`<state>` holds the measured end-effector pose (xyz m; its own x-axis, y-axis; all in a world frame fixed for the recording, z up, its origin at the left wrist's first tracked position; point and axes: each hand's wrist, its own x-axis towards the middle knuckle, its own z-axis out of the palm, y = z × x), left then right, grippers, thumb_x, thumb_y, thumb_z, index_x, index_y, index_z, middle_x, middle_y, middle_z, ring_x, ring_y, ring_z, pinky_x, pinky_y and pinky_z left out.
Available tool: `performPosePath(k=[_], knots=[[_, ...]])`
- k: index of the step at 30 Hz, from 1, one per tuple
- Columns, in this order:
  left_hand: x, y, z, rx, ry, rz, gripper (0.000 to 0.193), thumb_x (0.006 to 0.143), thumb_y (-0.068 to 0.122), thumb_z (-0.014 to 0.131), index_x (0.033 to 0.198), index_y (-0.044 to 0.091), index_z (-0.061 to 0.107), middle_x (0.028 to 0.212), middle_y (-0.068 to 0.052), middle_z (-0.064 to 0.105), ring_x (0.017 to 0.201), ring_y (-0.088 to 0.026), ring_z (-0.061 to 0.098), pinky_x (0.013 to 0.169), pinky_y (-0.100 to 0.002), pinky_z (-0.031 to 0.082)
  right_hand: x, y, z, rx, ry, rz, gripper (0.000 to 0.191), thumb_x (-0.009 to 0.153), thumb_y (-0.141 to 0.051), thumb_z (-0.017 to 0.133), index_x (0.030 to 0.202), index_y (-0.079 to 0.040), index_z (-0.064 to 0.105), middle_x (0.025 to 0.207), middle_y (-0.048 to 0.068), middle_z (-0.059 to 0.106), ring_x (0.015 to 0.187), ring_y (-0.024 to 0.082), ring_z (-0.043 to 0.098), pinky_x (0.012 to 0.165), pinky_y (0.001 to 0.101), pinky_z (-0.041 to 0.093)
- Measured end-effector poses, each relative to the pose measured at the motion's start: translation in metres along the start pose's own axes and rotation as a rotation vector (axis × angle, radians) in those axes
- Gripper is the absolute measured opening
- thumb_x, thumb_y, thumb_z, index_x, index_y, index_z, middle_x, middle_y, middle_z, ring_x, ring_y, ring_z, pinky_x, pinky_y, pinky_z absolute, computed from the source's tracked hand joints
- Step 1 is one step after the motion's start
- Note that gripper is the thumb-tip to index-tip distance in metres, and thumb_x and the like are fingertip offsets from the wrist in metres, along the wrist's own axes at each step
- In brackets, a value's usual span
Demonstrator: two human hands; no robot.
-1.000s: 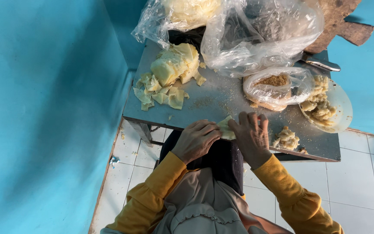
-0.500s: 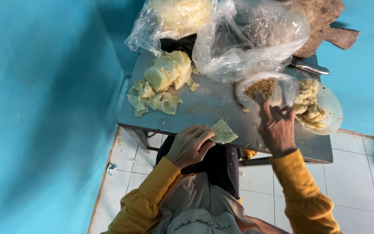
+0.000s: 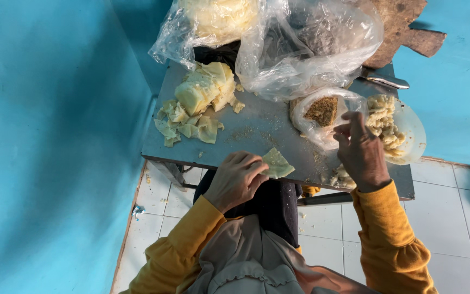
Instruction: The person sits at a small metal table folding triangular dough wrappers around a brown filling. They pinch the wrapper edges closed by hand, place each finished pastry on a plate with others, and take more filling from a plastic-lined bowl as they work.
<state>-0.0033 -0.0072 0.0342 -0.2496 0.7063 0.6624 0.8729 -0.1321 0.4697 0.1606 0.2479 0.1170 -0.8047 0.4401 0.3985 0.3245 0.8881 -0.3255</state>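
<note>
Wrapper (image 3: 277, 163) — flat, corner pointing away, left-held

Bright turquoise walls (image 3: 44, 136) rise on the left and far right; a white tiled floor (image 3: 441, 218) lies near; a grey metal table (image 3: 262, 122) stands between them under soft, even light.

clear plastic bags (image 3: 305, 49) | table's far edge | small bag (image 3: 322, 117) | right
</note>
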Motion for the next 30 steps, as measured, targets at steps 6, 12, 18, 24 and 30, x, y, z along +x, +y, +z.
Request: performPosePath(k=[6, 12, 18, 24, 30], knots=[[-0.005, 0.010, 0.009, -0.037, -0.020, -0.008, 0.021, 0.092, 0.020, 0.074, 0.109, 0.009, 0.069, 0.110, -0.004, 0.068, 0.107, -0.025, 0.062, 0.101, -0.042, 0.046, -0.011, -0.021, 0.042, 0.041, -0.159, -0.119, 0.039, 0.095, 0.011, 0.053, 0.126, -0.008, 0.040, 0.105, 0.020, 0.074, 0.082, 0.029, 0.076, 0.053, 0.0332, 0.061], [0.011, 0.011, 0.012, 0.031, 0.076, -0.014, 0.011, 0.094, 0.018, 0.071, 0.101, 0.011, 0.069, 0.099, -0.004, 0.069, 0.095, -0.024, 0.064, 0.093, -0.042, 0.046, -0.006, 0.012, 0.019, -0.120, -0.073, -0.183, 0.041, 0.109, 0.006, 0.047, 0.145, -0.004, 0.029, 0.112, 0.018, 0.075, 0.077, 0.027, 0.074, 0.051, 0.0344, 0.056], [0.107, -0.006, 0.060, 0.064, 0.140, -0.237, 0.020, 0.099, 0.024, 0.070, 0.095, 0.004, 0.069, 0.086, -0.011, 0.070, 0.073, -0.024, 0.065, 0.068, -0.038, 0.055, 0.012, 0.006, -0.010, -0.212, -0.012, 0.142, 0.052, 0.097, -0.019, 0.069, 0.135, -0.011, 0.035, 0.099, 0.018, 0.074, 0.080, 0.040, 0.072, 0.067, 0.0511, 0.055], [0.169, -0.017, 0.091, 0.336, -0.057, -0.374, 0.011, 0.083, 0.015, 0.073, 0.088, 0.005, 0.072, 0.090, -0.015, 0.071, 0.082, -0.027, 0.068, 0.068, -0.039, 0.058, 0.035, -0.008, 0.011, -0.327, -0.100, 0.436, 0.058, 0.098, -0.023, 0.071, 0.139, -0.010, 0.032, 0.078, 0.023, 0.072, 0.068, 0.042, 0.069, 0.064, 0.0526, 0.052], [0.192, -0.035, 0.064, -0.556, 0.024, -0.901, 0.022, 0.092, 0.023, 0.072, 0.093, 0.002, 0.078, 0.086, -0.018, 0.077, 0.074, -0.028, 0.070, 0.067, -0.041, 0.056, 0.025, -0.018, -0.008, 0.496, 0.270, 0.429, 0.069, 0.094, 0.005, 0.061, 0.153, -0.013, 0.029, 0.098, 0.013, 0.068, 0.074, 0.026, 0.072, 0.063, 0.0407, 0.062]])
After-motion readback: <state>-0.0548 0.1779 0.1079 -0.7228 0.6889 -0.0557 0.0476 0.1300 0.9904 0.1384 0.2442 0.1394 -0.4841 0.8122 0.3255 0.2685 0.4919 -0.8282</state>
